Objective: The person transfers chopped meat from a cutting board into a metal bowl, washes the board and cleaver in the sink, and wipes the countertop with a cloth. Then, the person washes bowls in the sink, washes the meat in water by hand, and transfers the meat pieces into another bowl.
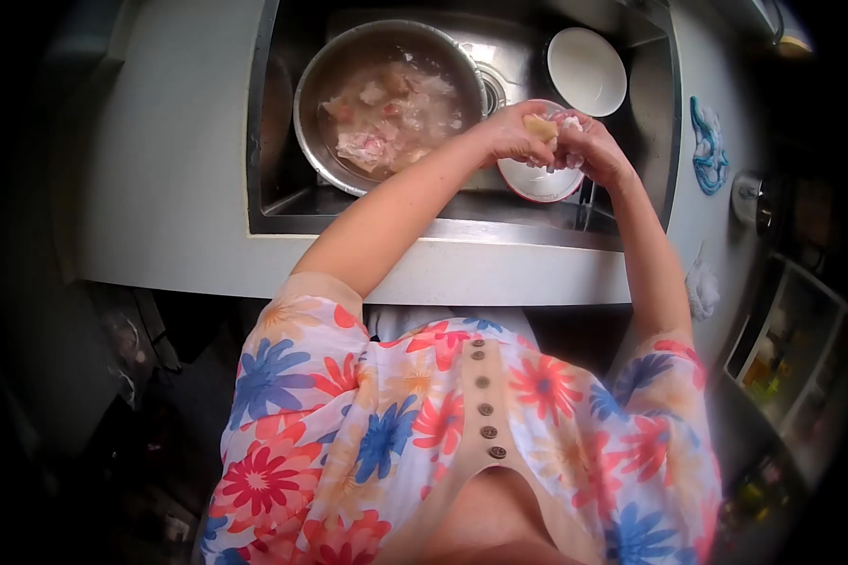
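Both hands meet above a white bowl with a red rim (540,186) at the right of the sink. My left hand (511,135) is closed around a yellowish piece of meat (540,128). Beside it, my right hand (591,151) has its fingers bent round a pale, whitish piece (571,123). Whether the two pieces are joined cannot be made out. A large metal basin (313,141) at the left of the sink holds cloudy water with several pale pink meat pieces (367,148), partly under my left forearm's side.
A second white bowl (586,72) stands behind my right hand. The steel sink's front edge (499,232) runs before the basin, with the pale counter (165,169) around it. On the right lie a blue-and-white cloth (709,146) and a metal container (748,201).
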`<state>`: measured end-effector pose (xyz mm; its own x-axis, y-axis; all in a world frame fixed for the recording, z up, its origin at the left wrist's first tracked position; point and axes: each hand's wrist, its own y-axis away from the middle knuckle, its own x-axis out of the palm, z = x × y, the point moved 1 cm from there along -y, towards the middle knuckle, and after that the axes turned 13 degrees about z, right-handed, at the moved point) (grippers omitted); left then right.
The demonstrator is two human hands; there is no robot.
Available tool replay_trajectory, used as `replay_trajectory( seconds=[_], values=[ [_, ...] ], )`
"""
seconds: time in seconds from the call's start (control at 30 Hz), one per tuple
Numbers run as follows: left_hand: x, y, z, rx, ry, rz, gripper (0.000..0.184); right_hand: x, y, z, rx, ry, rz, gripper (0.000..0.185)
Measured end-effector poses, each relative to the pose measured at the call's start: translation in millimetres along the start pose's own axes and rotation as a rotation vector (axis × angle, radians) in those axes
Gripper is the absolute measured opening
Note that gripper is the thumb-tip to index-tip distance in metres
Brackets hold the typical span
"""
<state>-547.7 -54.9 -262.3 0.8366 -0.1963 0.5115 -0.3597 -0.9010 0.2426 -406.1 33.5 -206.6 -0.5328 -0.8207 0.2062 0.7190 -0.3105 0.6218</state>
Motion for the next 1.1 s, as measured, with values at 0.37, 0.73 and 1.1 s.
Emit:
replay_trajectory(
  seconds=[0.37,0.73,1.1],
  values=[
    [-91.5,76.8,-40.0,-0.266,-1.117,-0.427,0.066,5.0,1.7,23.1,-0.187,0.957,-0.294,0.044],
    [-117.2,45.0,6.2,-0.53,-1.39,-0.109,0.085,68.6,-149.8,-27.6,-0.195,1.573,-0.116,0.064],
    [-84.7,63.2,-6.6,-0.479,-1.336,0.0,0.049,49.9,-80.6,7.7,0.021,0.383,0.1,0.018]
  ],
)
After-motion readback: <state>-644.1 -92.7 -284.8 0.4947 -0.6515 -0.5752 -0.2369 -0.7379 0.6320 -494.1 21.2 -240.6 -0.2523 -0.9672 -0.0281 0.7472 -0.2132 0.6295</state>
